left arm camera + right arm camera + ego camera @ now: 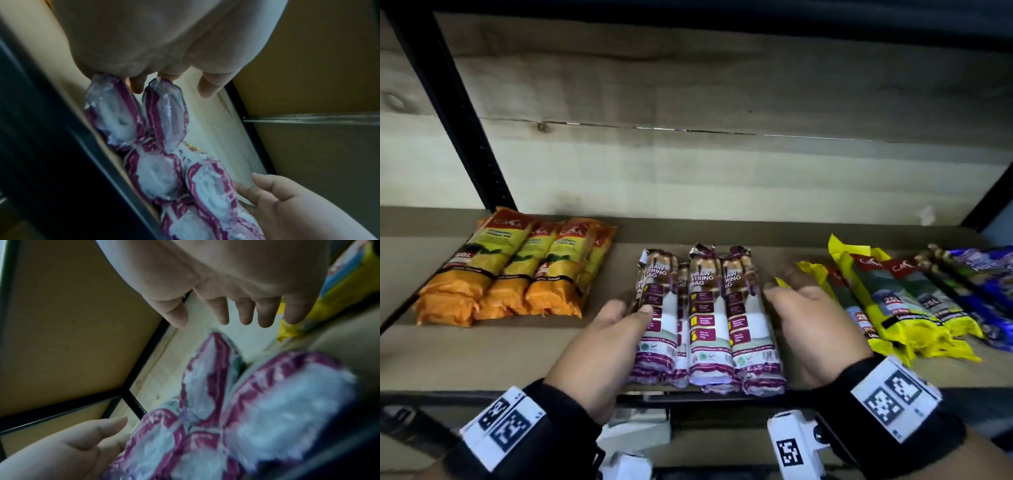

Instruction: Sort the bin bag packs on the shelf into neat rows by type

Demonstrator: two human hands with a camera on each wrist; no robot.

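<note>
Head view: left hand (606,337) with thumb curled over the top face of the leftmost purple pack (654,318) and its fingers hidden beneath, so the pack is pinched at its left edge. Right hand (815,329) lies just beside the rightmost purple pack (751,325); its fingers (242,311) are straight and slightly spread, clamped on nothing, and whether the palm touches the pack cannot be told. Between the two hands lies the purple pack group (707,322), at the front middle of the shelf (517,349), the left hand being the one in firm contact. Each pack's long axis runs front to back; crimped tops point toward the rear wall, bases toward the front edge. One pack sits lower, partly hidden in the group. Judgement: an inward squeeze would close the row. Orange packs (517,270) lie well apart to the left, yellow packs (893,301) near the right hand, blue packs (986,284) beyond.
</note>
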